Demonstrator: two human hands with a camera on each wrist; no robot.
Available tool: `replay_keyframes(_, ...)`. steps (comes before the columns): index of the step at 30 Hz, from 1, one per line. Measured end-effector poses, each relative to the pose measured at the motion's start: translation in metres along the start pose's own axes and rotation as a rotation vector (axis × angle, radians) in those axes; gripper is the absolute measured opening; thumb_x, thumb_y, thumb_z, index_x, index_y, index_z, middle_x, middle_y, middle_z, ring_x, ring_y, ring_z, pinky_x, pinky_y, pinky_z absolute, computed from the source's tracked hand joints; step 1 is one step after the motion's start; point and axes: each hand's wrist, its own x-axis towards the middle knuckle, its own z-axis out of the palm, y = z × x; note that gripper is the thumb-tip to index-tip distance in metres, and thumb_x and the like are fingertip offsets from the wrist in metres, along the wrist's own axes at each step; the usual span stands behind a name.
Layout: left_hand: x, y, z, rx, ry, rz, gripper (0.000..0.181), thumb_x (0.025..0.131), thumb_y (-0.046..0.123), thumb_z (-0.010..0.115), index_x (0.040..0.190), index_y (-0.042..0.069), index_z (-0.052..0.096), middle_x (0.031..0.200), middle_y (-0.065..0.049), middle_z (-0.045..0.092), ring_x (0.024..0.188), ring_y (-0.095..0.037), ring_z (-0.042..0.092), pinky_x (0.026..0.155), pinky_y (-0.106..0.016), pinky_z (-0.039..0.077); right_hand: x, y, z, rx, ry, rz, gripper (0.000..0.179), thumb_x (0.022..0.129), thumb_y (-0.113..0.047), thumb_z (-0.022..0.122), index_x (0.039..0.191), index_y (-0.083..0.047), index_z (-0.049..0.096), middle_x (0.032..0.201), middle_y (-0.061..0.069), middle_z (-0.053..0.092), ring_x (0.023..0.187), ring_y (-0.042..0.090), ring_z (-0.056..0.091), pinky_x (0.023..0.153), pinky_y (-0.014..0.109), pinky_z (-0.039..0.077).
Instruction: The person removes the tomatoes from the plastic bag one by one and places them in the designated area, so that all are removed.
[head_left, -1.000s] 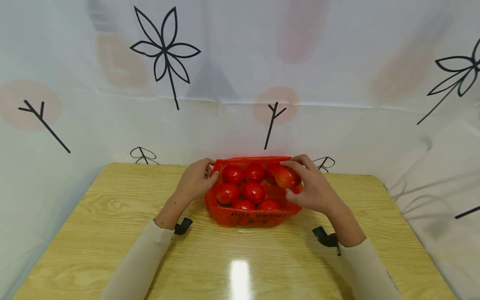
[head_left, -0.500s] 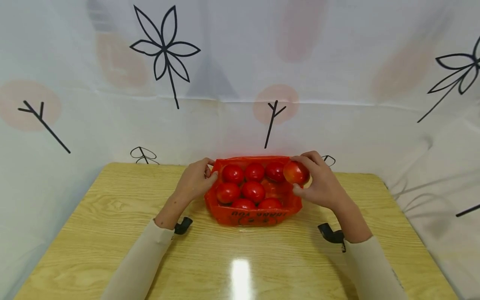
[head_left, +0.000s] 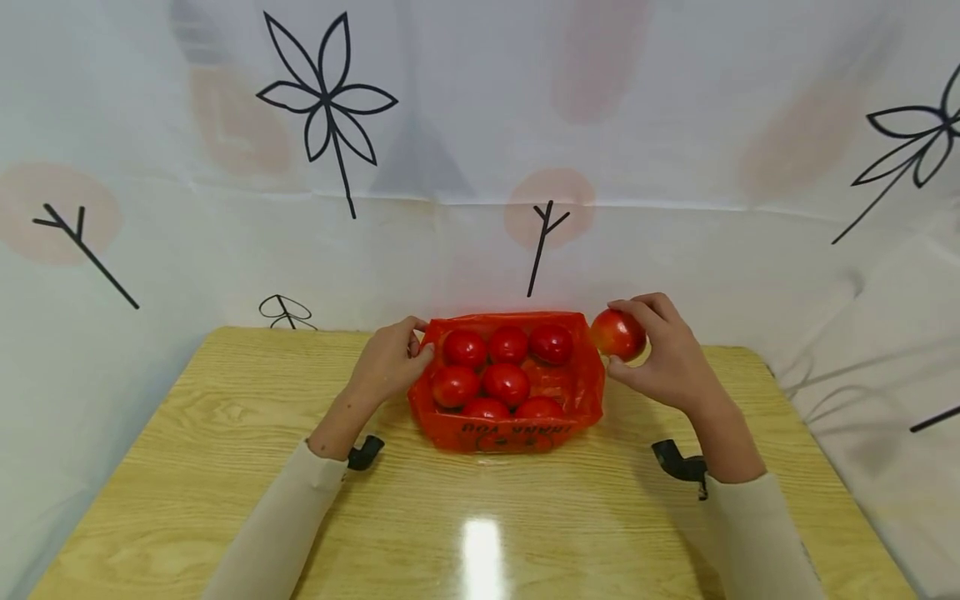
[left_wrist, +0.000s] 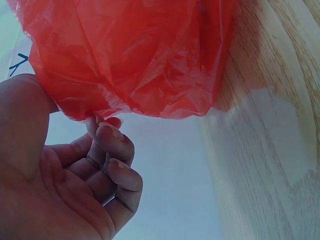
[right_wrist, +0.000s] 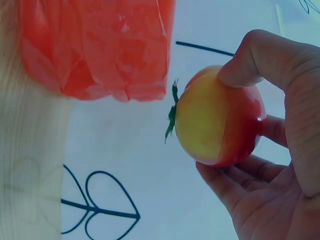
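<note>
The right hand (head_left: 669, 364) held a tomato (head_left: 618, 334) between thumb (right_wrist: 247, 57) and curled fingers (right_wrist: 218, 185) near the table's (head_left: 570, 517) far edge; the left hand (head_left: 385, 358) pinched a bag (head_left: 442, 433).

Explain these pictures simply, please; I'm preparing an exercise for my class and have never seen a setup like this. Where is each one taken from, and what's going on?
There is no robot here: a person works bare-handed. The wide picture comes from a camera worn on the head, looking forward and down. The two close-ups come from cameras worn on the left and right wrists.

On the wooden table sits an open red plastic bag with seven round red fruits visible inside; they look like tomatoes. A patterned cloth is behind.

The left hand pinches the edge of the bag. The right hand holds another fruit just outside the bag; the right wrist's close-up shows its yellow patch and green leafy top.
</note>
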Motion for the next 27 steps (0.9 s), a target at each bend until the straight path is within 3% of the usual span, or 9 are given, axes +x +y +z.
replay_keyframes(14, 0.000, -0.001, 0.001, -0.002, 0.004, -0.004, 0.036, 0.100, 0.022, 0.064, 0.131, 0.003, 0.063, 0.070, -0.001, 0.055, 0.058, -0.018, 0.047, 0.056, -0.032, 0.040, -0.003, 0.023, 0.002, -0.009, -0.021, 0.087, 0.062, 0.077, -0.002, 0.082, 0.136, 0.000, 0.061, 0.128, 0.022, 0.051, 0.107, 0.038, 0.058, 0.084, 0.063, 0.058)
replay_keyframes(27, 0.000, -0.001, 0.000, 0.012, 0.001, -0.007, 0.037, 0.100, 0.022, 0.064, 0.132, 0.003, 0.063, 0.068, -0.001, 0.054, 0.056, -0.018, 0.047, 0.054, -0.031, 0.039, -0.008, 0.046, 0.012, -0.004, -0.102, 0.189, 0.065, 0.079, -0.001, 0.083, 0.140, 0.002, 0.058, 0.134, 0.026, 0.047, 0.114, 0.044, 0.055, 0.089, 0.068, 0.056)
